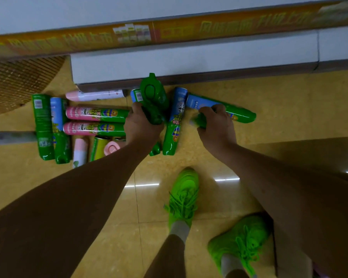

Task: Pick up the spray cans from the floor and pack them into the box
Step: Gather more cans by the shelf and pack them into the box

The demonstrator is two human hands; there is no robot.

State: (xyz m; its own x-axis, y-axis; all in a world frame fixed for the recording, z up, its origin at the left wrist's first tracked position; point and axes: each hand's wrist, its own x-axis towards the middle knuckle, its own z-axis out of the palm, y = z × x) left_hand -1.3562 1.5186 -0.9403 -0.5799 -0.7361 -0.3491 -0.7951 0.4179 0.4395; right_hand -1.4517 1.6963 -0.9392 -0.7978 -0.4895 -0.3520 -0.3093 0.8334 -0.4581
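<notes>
Several spray cans lie on the yellow tiled floor (269, 93) below a shelf. My left hand (143, 125) grips a green spray can (153, 95), lifted with its cap turned toward me. My right hand (216, 123) curls round a green can (201, 121), of which only a small part shows. It is over a blue-and-green can (241, 114) lying on the floor. Another blue-and-green can (175, 121) lies between my hands. To the left lie two pink-and-green cans (96, 114), a green can (42, 125) and a pink-and-white can (94, 95). A tan, cardboard-like surface (299, 155), possibly the box, shows at right.
The white shelf base (169, 63) runs along the back, with an orange printed strip (169, 31) above it. A woven brown object (14, 83) is at far left. My bright green shoes (184, 195) stand on the tiles near me.
</notes>
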